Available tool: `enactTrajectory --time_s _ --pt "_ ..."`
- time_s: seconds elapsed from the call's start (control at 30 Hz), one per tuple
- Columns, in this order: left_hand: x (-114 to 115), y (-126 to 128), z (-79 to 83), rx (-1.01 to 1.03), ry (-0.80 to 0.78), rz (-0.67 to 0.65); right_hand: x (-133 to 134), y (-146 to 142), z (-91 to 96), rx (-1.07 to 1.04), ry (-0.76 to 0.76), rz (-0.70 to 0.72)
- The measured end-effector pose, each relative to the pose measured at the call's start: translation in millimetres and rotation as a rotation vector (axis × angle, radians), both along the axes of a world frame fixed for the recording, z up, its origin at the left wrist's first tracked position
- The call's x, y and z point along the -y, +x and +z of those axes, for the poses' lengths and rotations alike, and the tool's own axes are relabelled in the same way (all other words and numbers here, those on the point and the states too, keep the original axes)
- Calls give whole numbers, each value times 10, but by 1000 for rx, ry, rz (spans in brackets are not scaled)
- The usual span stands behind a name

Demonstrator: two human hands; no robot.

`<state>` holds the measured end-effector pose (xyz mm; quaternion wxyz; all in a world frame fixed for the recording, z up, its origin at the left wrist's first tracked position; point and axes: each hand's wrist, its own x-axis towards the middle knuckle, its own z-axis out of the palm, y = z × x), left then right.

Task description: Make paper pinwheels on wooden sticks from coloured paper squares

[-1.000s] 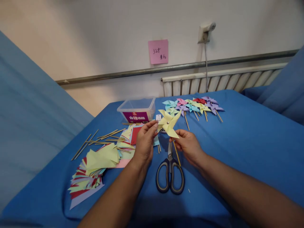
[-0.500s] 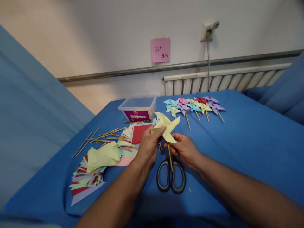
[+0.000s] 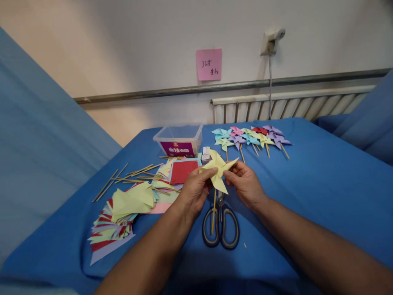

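Observation:
A pale yellow paper pinwheel (image 3: 218, 174) is held up between both hands, its thin wooden stick (image 3: 214, 213) pointing down. My left hand (image 3: 196, 186) is closed on it, thumb pressed over the centre and fingers behind. At its right side my right hand (image 3: 245, 182) pinches a blade between thumb and fingers. Beneath the stick lies a pair of scissors (image 3: 221, 229) with dark handles, blades pointing away and partly covered by the pinwheel.
Fanned coloured paper (image 3: 132, 203), a red sheet (image 3: 184, 171) and loose wooden sticks (image 3: 135, 174) lie to the left. Behind them stands a clear plastic box (image 3: 179, 139) beside a small white box (image 3: 206, 153). Several finished pinwheels (image 3: 251, 137) rest at the back right of the blue-covered table (image 3: 307, 196).
My right hand has shifted from beside the stick up to a right-hand blade. The pinwheel has tilted and dropped slightly, and its stick has swung left over the scissors.

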<state>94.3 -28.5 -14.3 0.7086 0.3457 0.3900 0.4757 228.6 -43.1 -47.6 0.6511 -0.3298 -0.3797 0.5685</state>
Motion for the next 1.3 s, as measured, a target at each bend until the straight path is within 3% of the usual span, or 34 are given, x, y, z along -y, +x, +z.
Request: enactTrajectory --time_s 0.37,1.3 --pt "5 11 -37 49 -24 -42 20 3 -14 -152 -127 91" --pt "20 28 -24 44 -66 -94 -34 149 61 -110 -62 73"
